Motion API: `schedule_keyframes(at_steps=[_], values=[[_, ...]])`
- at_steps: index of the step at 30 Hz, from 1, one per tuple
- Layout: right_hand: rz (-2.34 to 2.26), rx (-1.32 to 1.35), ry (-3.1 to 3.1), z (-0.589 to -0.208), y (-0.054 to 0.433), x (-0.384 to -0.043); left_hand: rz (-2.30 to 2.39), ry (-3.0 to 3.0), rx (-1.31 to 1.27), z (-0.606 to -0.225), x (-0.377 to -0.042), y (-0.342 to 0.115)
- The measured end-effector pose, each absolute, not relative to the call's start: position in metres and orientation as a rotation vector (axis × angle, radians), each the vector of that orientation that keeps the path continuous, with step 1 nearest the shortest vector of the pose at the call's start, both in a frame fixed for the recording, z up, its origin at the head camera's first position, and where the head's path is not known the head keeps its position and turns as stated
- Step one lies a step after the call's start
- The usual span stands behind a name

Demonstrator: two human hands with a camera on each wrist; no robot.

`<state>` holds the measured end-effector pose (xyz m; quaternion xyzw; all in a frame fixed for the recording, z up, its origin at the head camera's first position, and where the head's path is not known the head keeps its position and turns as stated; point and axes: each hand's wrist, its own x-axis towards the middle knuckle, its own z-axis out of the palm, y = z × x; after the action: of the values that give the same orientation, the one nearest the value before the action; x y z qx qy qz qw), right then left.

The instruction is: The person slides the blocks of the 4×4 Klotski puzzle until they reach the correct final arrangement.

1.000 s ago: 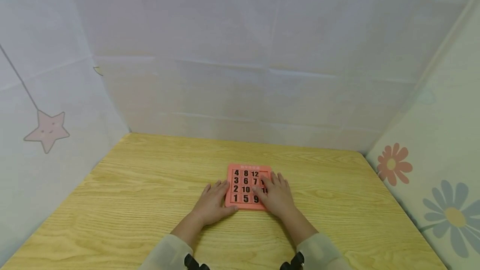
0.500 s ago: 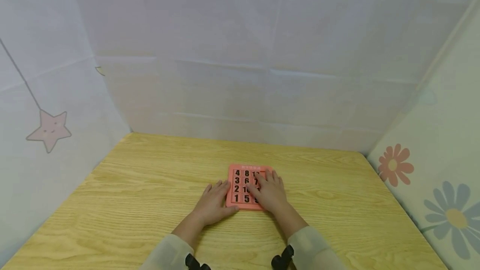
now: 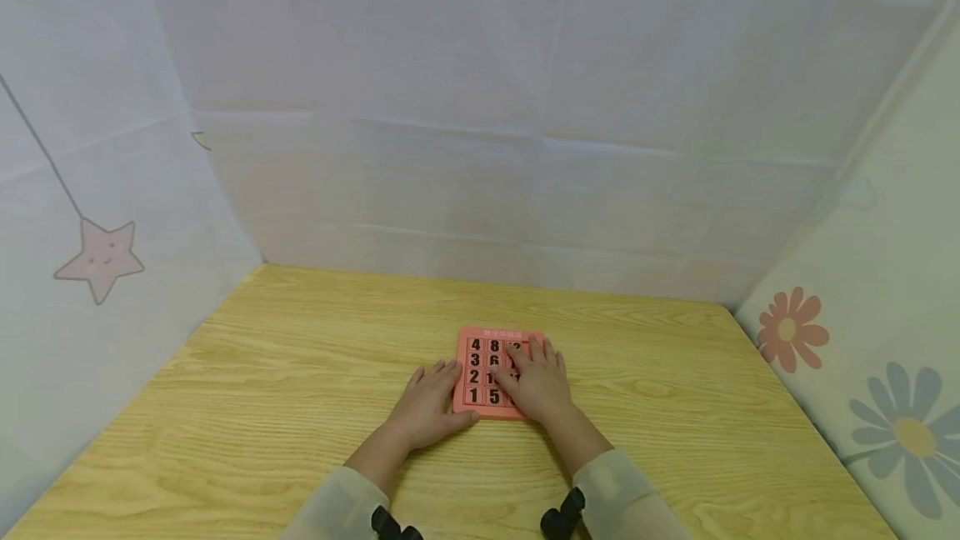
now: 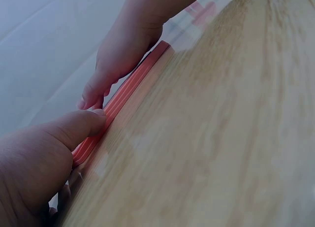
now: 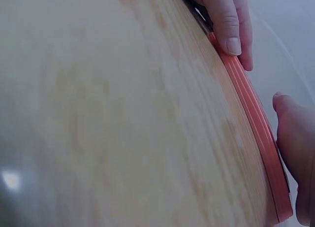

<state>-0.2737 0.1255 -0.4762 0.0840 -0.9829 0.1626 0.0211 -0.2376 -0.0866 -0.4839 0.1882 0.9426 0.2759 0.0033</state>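
Note:
A coral-pink number slide puzzle (image 3: 474, 411) lies flat on the wooden table in the head view. Several black-numbered tiles show in its left columns; the right-hand tiles are mostly hidden under a hand. My left hand (image 3: 427, 408) holds the near left corner, fingers along the left side and thumb against the near edge. In the left wrist view that thumb (image 4: 81, 126) touches the puzzle's ridged pink side (image 4: 125, 96). Over the right part of the board lies my right hand (image 3: 542, 388), its fingers spread and fairly straight on the tiles. Its fingertip contact is unclear in the right wrist view.
The wood-grain table (image 3: 337, 323) extends on all sides of the puzzle. Pale cloth walls (image 3: 480, 190) stand behind and at both sides, printed with a star (image 3: 99, 261) and flowers (image 3: 795, 330). Black wrist devices (image 3: 562, 515) sit at the sleeves.
My right hand has slid left across the tiles, covering more of the third column, and then nearly stopped. My left hand has stayed at the puzzle's corner.

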Motion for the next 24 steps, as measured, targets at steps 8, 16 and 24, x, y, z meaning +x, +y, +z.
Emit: schedule_keyframes(at_steps=[8, 16, 24], values=[[0.499, 0.255, -3.041, -0.476, 0.131, -0.272, 0.855, 2.964, 0.595, -0.486, -0.238, -0.087], [0.52, 0.229, -3.038, -0.479, 0.137, -0.272, 0.863, 2.958, 0.594, -0.485, -0.237, -0.087], [0.528, 0.22, -3.025, -0.48, 0.141, -0.272, 0.861, 2.952, 0.579, -0.484, -0.237, -0.088]])
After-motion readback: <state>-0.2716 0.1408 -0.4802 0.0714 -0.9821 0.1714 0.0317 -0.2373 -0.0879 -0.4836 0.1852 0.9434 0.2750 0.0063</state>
